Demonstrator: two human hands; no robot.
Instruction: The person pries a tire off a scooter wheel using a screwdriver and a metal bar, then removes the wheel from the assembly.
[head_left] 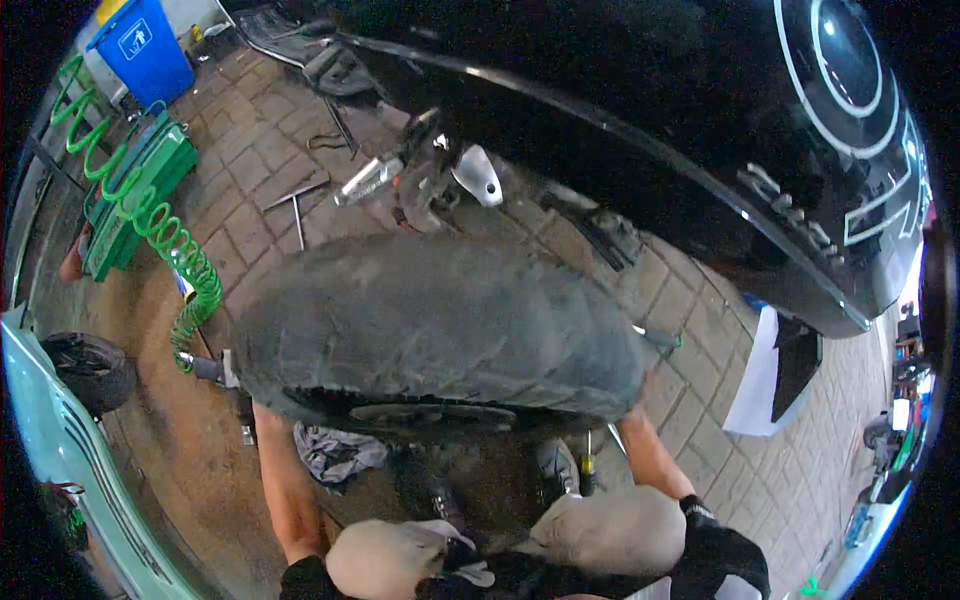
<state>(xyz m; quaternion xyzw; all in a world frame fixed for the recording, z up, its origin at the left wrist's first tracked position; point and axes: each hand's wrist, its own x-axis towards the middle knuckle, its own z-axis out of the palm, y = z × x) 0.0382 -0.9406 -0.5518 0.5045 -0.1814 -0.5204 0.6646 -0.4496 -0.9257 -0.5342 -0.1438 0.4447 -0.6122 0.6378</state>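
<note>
A large, dusty car wheel [440, 320] with a worn black tyre fills the middle of the view, tread toward me. Both my arms reach out around it. My left hand [268, 412] grips its left side and my right hand [643, 398] its right side; most of the fingers are hidden behind the tyre. Past the wheel, brake and suspension parts [430, 185] of a black car stand exposed, with a pale metal plate [478, 177] among them. Below the wheel, between my knees and the tyre, lie a grey rag [338, 455] and a yellow-handled screwdriver [588, 468].
The black car [620, 80] spans the top. A cross-shaped wrench [297, 205] lies on the paving. At left are a green coiled air hose [180, 240], a green toolbox [145, 190], another tyre [95, 370] and a blue bin [143, 50]. White sheet [755, 385] at right.
</note>
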